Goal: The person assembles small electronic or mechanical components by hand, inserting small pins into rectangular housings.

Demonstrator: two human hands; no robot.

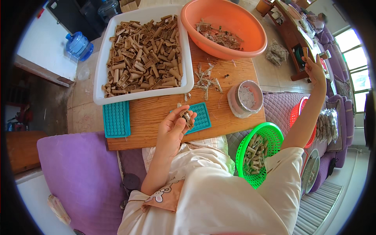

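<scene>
My left hand (174,127) is above the near edge of the wooden table, its fingers closed round a small brown plastic casing (187,119) with shiny parts inside. My right hand (314,69) is raised far out to the right, arm stretched past the baskets. A small brown piece shows at its fingertips, too small to name. Below my left hand lies a teal dimpled mat (200,117). Beyond it, small clear-wrapped parts (205,80) are scattered on the wood. A white tub (102,84) heaped with brown plastic casings (147,55) stands at the far left of the table.
An orange basin (250,37) with small parts stands at the back. A pink-rimmed container (234,102) sits at the table's right. A green basket (239,156) of casings and a red basket (294,113) are on my right. Another teal mat (116,121) lies left.
</scene>
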